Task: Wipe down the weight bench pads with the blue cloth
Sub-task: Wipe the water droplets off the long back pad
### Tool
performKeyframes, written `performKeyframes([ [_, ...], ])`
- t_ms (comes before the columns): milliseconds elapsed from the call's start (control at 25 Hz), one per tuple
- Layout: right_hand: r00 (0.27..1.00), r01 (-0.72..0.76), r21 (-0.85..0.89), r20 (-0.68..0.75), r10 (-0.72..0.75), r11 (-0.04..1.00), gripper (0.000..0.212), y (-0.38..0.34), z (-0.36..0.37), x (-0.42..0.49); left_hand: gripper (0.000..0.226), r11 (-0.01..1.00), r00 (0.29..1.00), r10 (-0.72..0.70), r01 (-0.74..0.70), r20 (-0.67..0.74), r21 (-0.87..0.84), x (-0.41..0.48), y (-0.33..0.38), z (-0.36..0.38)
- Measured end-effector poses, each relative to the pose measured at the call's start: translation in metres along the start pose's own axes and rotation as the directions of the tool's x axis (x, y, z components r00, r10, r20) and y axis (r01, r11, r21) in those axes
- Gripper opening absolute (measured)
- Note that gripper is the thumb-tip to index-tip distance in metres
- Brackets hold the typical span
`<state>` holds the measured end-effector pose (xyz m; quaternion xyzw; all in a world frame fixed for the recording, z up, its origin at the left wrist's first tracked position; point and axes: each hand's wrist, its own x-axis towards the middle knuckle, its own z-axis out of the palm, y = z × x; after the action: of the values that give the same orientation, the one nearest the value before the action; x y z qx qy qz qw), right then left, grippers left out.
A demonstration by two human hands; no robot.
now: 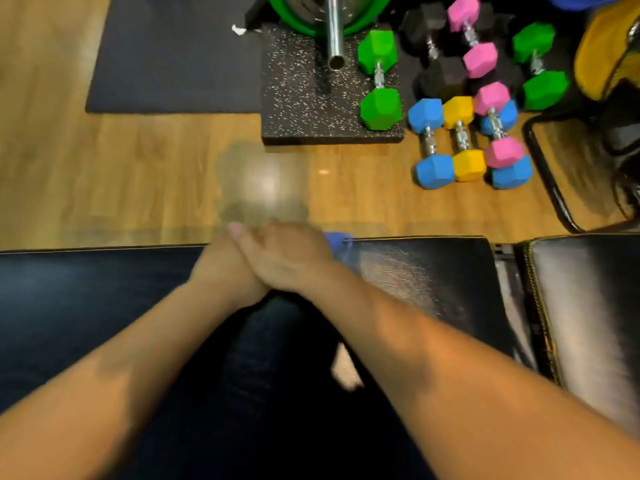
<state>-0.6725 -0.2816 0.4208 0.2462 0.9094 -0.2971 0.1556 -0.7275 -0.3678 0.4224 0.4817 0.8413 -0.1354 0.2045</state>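
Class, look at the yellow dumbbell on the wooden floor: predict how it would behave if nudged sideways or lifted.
The yellow dumbbell has flat-faced ends, so it probably resists rolling. Blue dumbbells lie close on both sides, so a nudge likely knocks one. Its metal handle suggests it is heavy for its size.

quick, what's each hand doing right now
left hand: pressed under the right, grip cannot be told
right hand: laid flat over the blue cloth, grip cannot be told

A speckled rubber tile [304, 98] lies on the wooden floor [104, 174], its left edge against a dark mat [173, 57]. A green dumbbell [379, 79] lies along the tile's right edge, a steel bar [334, 32] reaching over its far edge. Just right, on the floor, blue [431, 143], yellow [462, 138] and pink dumbbells [497, 124] lie close together.
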Motion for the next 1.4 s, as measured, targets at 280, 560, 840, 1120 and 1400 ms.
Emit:
performKeyframes([
  [280,0.985,0.172,-0.066,-0.013,-0.173,0.983,0.044,-0.003,0.012,-0.003,0.039,0.973,0.996,-0.083,0.076,-0.024,-0.219,-0.009,-0.032,0.008],
  [560,0.951,0.001,-0.355,-0.288,-0.110,0.935,0.044,0.084,0.013,-0.044,0.040,0.971,0.972,0.133,-0.167,-0.196,-0.170,0.008,0.044,0.008],
  [840,0.951,0.187,-0.527,-0.114,-0.287,0.829,0.059,0.078,0.083,-0.157,0.046,0.979,0.963,0.199,-0.188,-0.182,0.078,-0.137,0.090,0.060],
  [1120,0.913,0.336,-0.468,-0.053,-0.405,0.817,0.056,0.157,0.044,-0.181,0.051,0.981,0.975,0.065,-0.102,-0.213,-0.167,-0.170,0.149,0.060],
  [1400,0.940,0.187,-0.355,-0.205,-0.271,0.916,0.060,0.151,0.058,-0.187,0.022,0.964,0.987,-0.072,0.032,-0.143,-0.265,-0.118,0.169,0.022],
])
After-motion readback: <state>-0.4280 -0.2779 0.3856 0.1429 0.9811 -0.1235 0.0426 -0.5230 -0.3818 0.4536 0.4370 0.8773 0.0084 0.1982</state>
